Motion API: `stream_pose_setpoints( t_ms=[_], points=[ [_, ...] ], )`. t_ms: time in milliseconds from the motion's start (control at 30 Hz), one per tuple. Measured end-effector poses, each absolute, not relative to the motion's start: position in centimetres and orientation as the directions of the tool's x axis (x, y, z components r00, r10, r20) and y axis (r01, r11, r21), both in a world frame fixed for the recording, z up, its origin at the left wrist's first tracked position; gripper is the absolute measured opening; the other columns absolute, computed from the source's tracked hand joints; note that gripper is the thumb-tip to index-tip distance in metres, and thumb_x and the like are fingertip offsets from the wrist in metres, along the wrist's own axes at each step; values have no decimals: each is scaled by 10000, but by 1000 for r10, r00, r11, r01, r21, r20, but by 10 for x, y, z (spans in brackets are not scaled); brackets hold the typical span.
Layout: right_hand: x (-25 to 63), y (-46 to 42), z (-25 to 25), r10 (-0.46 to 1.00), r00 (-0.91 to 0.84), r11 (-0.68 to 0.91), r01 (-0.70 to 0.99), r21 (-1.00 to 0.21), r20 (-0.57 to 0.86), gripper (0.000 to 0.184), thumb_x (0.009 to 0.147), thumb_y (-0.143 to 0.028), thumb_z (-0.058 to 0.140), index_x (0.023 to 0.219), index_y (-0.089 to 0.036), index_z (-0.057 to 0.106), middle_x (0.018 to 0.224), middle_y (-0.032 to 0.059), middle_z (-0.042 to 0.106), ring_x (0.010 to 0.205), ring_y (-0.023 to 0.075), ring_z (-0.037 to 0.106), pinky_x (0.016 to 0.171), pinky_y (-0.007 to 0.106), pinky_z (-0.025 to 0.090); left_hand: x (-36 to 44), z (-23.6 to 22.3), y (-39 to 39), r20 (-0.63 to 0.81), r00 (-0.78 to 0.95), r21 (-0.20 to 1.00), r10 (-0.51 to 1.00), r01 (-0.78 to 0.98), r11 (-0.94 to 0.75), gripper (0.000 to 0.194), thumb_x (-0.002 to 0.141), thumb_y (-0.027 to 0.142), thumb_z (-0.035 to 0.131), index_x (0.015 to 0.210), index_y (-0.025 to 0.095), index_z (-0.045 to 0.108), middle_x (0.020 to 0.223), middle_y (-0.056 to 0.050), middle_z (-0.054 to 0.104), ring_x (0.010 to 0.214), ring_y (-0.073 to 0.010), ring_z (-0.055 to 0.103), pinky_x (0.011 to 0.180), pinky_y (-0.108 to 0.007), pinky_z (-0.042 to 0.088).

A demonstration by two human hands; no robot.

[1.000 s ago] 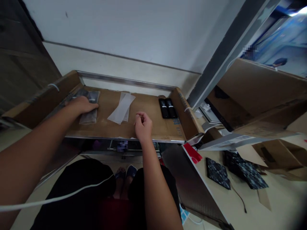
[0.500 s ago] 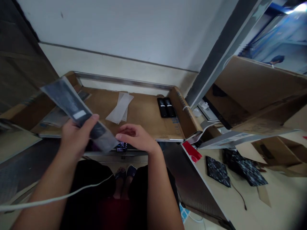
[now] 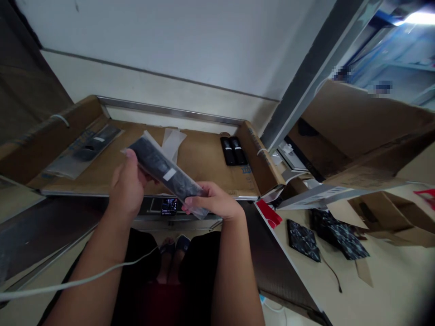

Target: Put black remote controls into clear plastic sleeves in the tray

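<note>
Both my hands hold a long black piece in a clear sleeve (image 3: pixel 159 165) above the front edge of a cardboard-lined tray (image 3: pixel 200 158).
The sleeved piece is slim and dark, a white label near its middle, slanting from far left to near right; my left hand (image 3: pixel 131 185) has thumb and fingers clamped on its upper end, my right hand (image 3: pixel 212 201) on its lower end. It partly hides pale flat sleeves (image 3: pixel 174 139) behind it. Bagged dark pieces (image 3: pixel 97 142) lie by the tray's left edge, two bare black pieces (image 3: pixel 234 151) by its right. A white cable (image 3: pixel 73 283) crosses my left forearm.
</note>
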State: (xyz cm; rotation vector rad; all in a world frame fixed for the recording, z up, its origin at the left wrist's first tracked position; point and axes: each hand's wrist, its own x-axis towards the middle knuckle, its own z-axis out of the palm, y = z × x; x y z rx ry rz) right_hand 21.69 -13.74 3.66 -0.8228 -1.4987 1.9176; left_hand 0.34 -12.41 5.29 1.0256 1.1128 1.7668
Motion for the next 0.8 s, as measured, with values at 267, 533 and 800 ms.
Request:
stream_pose_setpoints(
  t_ms=[267, 533, 800],
  points=[
    [220, -131, 33, 697, -700, -233, -14, -972, -157, 334, 778, -386, 823, 943, -140, 668, 788, 19, 712, 674, 117, 662, 632, 218, 541, -2, 58, -131, 202, -432, 955, 879, -114, -275, 530, 974, 562, 476, 636, 166, 575, 506, -36, 579, 393, -183, 546, 354, -291, 447],
    [217, -134, 34, 665, -707, -291, 53, -955, -241, 470, 715, -415, 878, 1044, -161, 658, 829, 2, 714, 601, 105, 653, 517, 197, 532, -4, 68, -138, 617, -328, 727, 715, 586, -359, 478, 1016, 373, 420, 572, 199, 461, 479, 18, 446, 460, -131, 439, 482, -274, 279],
    [217, -132, 28, 677, -717, -202, 37, -979, -167, 424, 691, -385, 902, 937, -143, 658, 720, -18, 690, 609, 103, 637, 577, 208, 540, 11, 109, -139, 740, -279, 648, 613, 542, -535, 523, 1048, 342, 422, 547, 194, 398, 520, 33, 343, 492, -105, 340, 502, -275, 235]
  ],
)
